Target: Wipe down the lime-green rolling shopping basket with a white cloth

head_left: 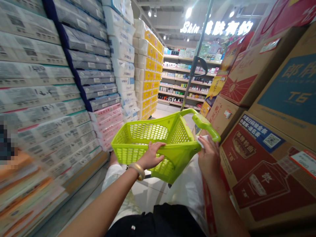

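White tissue or cloth (202,141) sits pinched in the right hand (209,154) beside the handle (201,121) of the green basket (181,156), while the left hand (151,157) lies loosely over its near rim (180,144). The basket is before the person's knees (112,177), between stacked packs (46,70) and cartons (259,171); I'd worry a hard push against that light hold could tip it.

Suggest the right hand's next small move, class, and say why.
Probably slide the white cloth or tissue along the green handle. The right hand holds it by the handle's lower end, and the left hand rests on the basket's near side, which may help steady it.
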Demonstrator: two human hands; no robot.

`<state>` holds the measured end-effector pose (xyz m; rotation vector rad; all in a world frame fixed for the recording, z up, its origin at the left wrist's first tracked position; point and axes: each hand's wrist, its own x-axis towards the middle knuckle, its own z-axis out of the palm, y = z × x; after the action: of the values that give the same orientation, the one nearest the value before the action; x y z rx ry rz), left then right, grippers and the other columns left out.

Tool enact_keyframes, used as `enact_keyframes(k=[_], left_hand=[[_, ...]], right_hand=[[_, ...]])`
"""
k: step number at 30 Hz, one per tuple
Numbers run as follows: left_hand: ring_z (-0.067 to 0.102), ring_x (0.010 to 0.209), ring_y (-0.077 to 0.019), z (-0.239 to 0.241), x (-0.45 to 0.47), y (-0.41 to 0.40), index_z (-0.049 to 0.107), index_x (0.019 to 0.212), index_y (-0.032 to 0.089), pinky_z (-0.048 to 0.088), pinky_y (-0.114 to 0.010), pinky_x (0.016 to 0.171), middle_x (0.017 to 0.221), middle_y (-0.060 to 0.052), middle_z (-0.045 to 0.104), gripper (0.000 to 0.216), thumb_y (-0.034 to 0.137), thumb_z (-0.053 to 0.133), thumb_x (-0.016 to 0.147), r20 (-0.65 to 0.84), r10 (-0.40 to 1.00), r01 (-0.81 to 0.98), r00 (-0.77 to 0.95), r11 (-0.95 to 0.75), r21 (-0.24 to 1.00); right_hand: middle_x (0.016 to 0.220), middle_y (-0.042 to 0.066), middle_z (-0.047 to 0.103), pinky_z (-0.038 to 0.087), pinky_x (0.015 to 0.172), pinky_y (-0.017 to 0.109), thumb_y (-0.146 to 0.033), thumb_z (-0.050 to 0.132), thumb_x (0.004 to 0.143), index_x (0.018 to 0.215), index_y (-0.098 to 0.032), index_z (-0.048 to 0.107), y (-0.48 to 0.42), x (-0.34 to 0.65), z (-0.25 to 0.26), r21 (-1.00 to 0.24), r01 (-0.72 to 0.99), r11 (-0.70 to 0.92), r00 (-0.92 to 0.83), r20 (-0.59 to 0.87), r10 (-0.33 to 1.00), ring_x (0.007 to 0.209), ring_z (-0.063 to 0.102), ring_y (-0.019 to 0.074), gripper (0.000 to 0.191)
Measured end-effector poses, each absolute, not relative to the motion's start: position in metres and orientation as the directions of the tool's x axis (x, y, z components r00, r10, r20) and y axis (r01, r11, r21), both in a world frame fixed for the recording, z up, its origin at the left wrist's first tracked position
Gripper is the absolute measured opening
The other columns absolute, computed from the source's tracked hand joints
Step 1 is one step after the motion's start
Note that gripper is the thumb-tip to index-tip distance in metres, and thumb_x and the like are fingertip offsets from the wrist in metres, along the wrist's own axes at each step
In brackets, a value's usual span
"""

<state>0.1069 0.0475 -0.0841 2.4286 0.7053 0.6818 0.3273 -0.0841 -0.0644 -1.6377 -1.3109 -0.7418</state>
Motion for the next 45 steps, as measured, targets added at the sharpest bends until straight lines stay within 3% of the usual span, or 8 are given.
enact_keyframes(k=[4, 11, 18, 25, 31, 34, 38, 45], left_hand=[[0.050, 0.129, -0.0307, -0.085, 0.119, 0.048, 0.052, 0.128, 0.021, 0.011, -0.064, 0.118, 0.133, -0.012, 0.058, 0.053, 0.023, 0.057, 0.075, 0.322, 0.594, 0.331, 0.738, -0.734, 0.593], [0.051, 0.129, -0.0280, -0.087, 0.121, 0.054, 0.051, 0.130, 0.022, 0.010, -0.060, 0.120, 0.136, -0.010, 0.058, 0.056, 0.021, 0.056, 0.074, 0.316, 0.569, 0.308, 0.759, -0.742, 0.596], [0.055, 0.125, -0.0277, -0.084, 0.108, 0.078, 0.056, 0.123, 0.021, 0.013, -0.060, 0.119, 0.130, -0.010, 0.062, 0.049, 0.020, 0.053, 0.074, 0.325, 0.598, 0.347, 0.732, -0.739, 0.577], [0.059, 0.119, -0.0257, -0.085, 0.092, 0.094, 0.060, 0.113, 0.023, 0.020, -0.057, 0.118, 0.123, -0.006, 0.066, 0.041, 0.021, 0.051, 0.073, 0.339, 0.649, 0.411, 0.681, -0.722, 0.556], [0.062, 0.109, -0.0270, -0.080, 0.085, 0.098, 0.059, 0.104, 0.023, 0.021, -0.062, 0.116, 0.110, -0.006, 0.069, 0.032, 0.023, 0.052, 0.073, 0.353, 0.681, 0.467, 0.641, -0.711, 0.525], [0.053, 0.121, -0.0313, -0.071, 0.091, 0.081, 0.056, 0.117, 0.021, 0.014, -0.064, 0.117, 0.123, -0.012, 0.063, 0.045, 0.023, 0.055, 0.073, 0.392, 0.672, 0.473, 0.628, -0.730, 0.494], [0.038, 0.137, -0.0311, -0.055, 0.114, 0.041, 0.034, 0.145, 0.020, 0.009, -0.059, 0.120, 0.145, -0.014, 0.047, 0.071, 0.023, 0.055, 0.077, 0.477, 0.537, 0.328, 0.696, -0.829, 0.453], [0.045, 0.128, -0.0312, -0.045, 0.132, 0.015, 0.045, 0.132, 0.019, 0.017, -0.058, 0.118, 0.130, -0.013, 0.053, 0.058, 0.020, 0.054, 0.075, 0.493, 0.580, 0.310, 0.649, -0.793, 0.524]], right_hand=[[0.116, 0.010, 0.072, 0.031, 0.114, 0.053, -0.006, 0.036, 0.087, 0.108, -0.017, 0.071, -0.070, 0.318, -0.071, -0.215, 0.976, 0.022, 0.170, 0.825, 0.538, 0.124, 0.057, 0.0258, 0.042], [0.115, 0.010, 0.072, 0.027, 0.114, 0.057, -0.007, 0.039, 0.084, 0.110, -0.019, 0.070, -0.076, 0.351, -0.062, -0.266, 0.958, -0.104, 0.285, 0.859, 0.425, 0.127, 0.054, 0.0267, 0.042], [0.111, 0.008, 0.074, 0.030, 0.113, 0.053, -0.005, 0.037, 0.084, 0.104, -0.019, 0.071, -0.070, 0.329, -0.062, -0.178, 0.984, 0.011, 0.149, 0.852, 0.502, 0.119, 0.060, 0.0251, 0.043], [0.111, 0.011, 0.073, 0.031, 0.112, 0.054, -0.010, 0.038, 0.087, 0.107, -0.018, 0.070, -0.084, 0.331, -0.044, -0.242, 0.969, -0.053, 0.241, 0.873, 0.424, 0.117, 0.061, 0.0268, 0.039], [0.109, 0.005, 0.075, 0.028, 0.115, 0.049, -0.005, 0.040, 0.085, 0.104, -0.022, 0.071, -0.087, 0.300, -0.039, -0.182, 0.981, 0.069, 0.115, 0.826, 0.552, 0.112, 0.063, 0.0227, 0.041], [0.107, 0.004, 0.075, 0.026, 0.116, 0.048, -0.006, 0.040, 0.086, 0.103, -0.024, 0.071, -0.089, 0.300, -0.033, -0.199, 0.978, 0.064, 0.129, 0.816, 0.563, 0.108, 0.065, 0.0215, 0.040], [0.101, 0.007, 0.075, 0.031, 0.113, 0.050, -0.009, 0.040, 0.087, 0.100, -0.021, 0.072, -0.088, 0.303, -0.027, -0.259, 0.966, -0.003, 0.230, 0.852, 0.470, 0.103, 0.066, 0.0238, 0.036], [0.113, 0.004, 0.073, 0.037, 0.112, 0.044, -0.008, 0.039, 0.091, 0.109, -0.023, 0.070, -0.077, 0.276, -0.032, -0.201, 0.947, 0.251, 0.018, 0.812, 0.584, 0.117, 0.062, 0.0207, 0.039]])
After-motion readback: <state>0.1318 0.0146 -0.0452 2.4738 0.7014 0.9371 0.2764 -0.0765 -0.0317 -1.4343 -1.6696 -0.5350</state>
